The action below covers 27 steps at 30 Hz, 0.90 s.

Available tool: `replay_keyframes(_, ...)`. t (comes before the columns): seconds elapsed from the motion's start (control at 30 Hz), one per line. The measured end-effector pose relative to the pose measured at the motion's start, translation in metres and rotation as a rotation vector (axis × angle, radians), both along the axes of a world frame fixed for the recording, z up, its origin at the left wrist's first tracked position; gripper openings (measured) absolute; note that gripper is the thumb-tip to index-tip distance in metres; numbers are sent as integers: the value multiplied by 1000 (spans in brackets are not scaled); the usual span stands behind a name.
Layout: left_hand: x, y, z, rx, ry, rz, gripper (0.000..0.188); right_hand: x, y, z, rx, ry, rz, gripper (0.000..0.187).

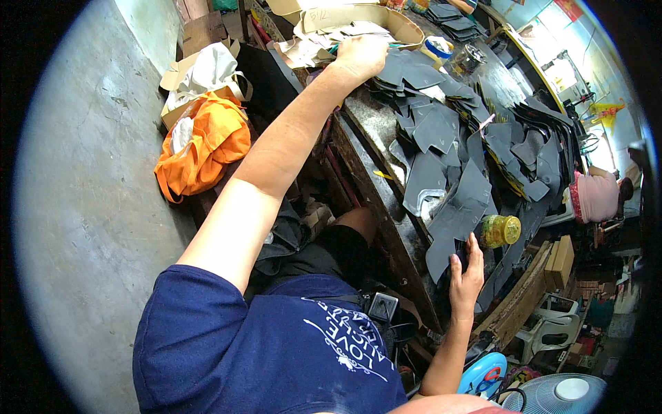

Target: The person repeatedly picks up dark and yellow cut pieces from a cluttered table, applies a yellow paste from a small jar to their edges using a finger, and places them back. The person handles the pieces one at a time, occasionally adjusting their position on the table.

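Observation:
My left hand (363, 58) is stretched far across the table to the edge of an open cardboard box (407, 26) with pale cut pieces (358, 29) in it. Its fingers are curled, and what they hold, if anything, is hidden. My right hand (467, 279) rests near the table's close edge, thumb and fingers apart, beside a large dark grey cut sheet piece (460, 210). A yellow-lidded jar (500, 231) stands just beyond its fingertips. Between my hands lie several overlapping dark grey cut pieces (436, 127).
More dark pieces are stacked in rows (541, 155) farther right. A blue-rimmed tub (438, 47) stands near the box. Left of the table are an orange bag (207, 145) and a grey wall (89, 172). A fan (558, 395) is at lower right; another person (594, 196) is at far right.

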<state>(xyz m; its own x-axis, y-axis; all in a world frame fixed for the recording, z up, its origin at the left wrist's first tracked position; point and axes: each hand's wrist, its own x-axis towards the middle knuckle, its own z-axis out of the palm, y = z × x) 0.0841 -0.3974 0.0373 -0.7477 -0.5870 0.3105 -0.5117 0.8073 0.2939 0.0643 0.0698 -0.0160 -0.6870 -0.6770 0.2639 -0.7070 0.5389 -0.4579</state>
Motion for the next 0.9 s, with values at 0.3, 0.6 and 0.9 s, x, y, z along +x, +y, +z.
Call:
replay_keyframes(0.3,14,13,-9,15,33,-149,42,-1,-1,0,-11,5,6,53)
replay_keyframes(0.6,16,15,-1,-138,270,168,40,-1,-2,3,-6,-11,0,53)
replay_keyframes(0.9,27,45,-27,-301,28,-166,34,-1,-2,4,5,-4,9,53)
